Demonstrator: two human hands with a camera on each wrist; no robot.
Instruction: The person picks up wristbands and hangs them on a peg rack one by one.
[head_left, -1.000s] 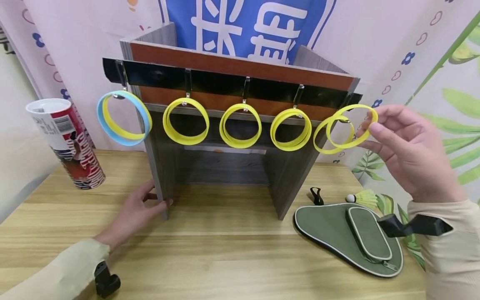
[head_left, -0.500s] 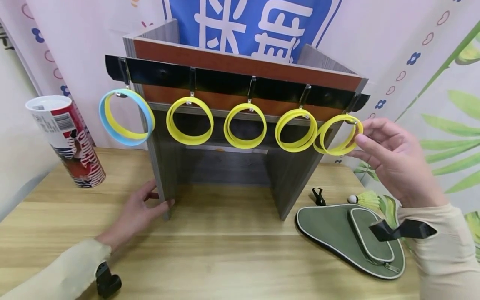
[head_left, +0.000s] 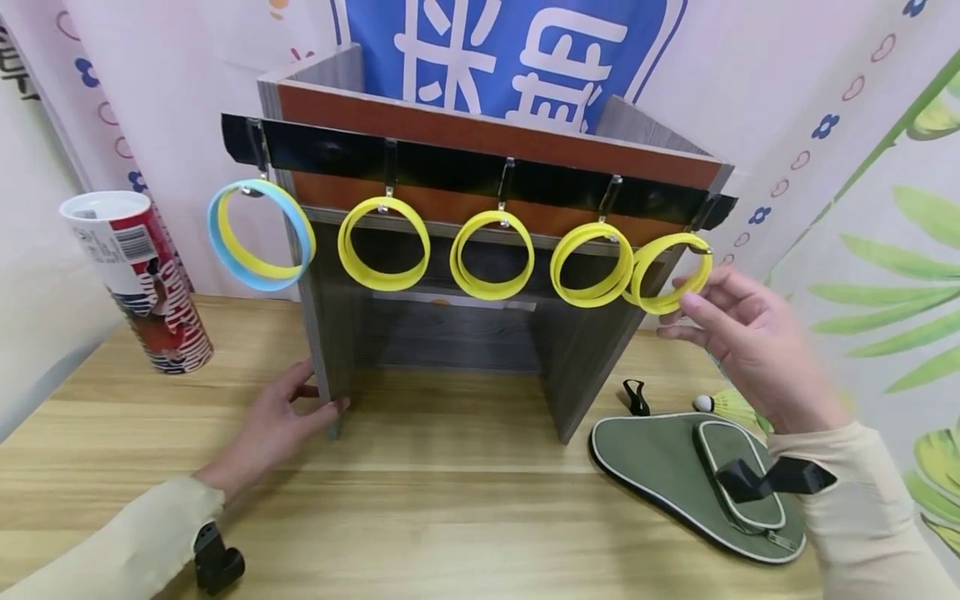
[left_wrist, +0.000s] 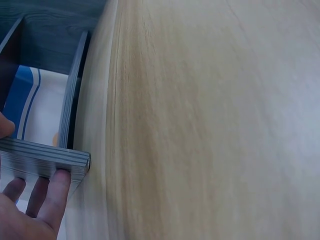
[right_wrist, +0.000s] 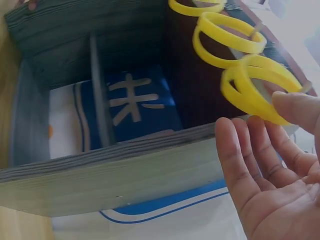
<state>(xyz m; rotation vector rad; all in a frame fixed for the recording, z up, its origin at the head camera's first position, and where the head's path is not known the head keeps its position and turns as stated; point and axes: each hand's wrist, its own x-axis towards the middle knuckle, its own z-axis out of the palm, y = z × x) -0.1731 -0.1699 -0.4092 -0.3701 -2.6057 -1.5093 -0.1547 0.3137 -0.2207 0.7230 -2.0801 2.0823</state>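
A grey wooden stand (head_left: 592,367) carries a black strip (head_left: 442,167) with a row of hooks. Thin yellow rings (head_left: 491,293) hang from them, and the leftmost hook bears a blue ring (head_left: 222,262) together with a yellow one. At the far right hook my right hand (head_left: 750,342) pinches the edge of a yellow ring (head_left: 663,307), thumb in front and fingers behind; it overlaps another yellow ring there. My left hand (head_left: 270,425) grips the stand's left side panel (left_wrist: 47,155) low down, thumb on one face and fingers on the other.
A tall printed canister (head_left: 142,283) stands left of the stand on the wooden table (head_left: 450,517). To the right lie a green paddle-shaped case (head_left: 660,458) and a yellow shuttlecock (head_left: 729,406). A printed curtain (head_left: 765,100) hangs close behind.
My right hand has moved left and down with the yellow ring, bringing it from beside the far right hook onto it. The left hand keeps its hold on the panel.
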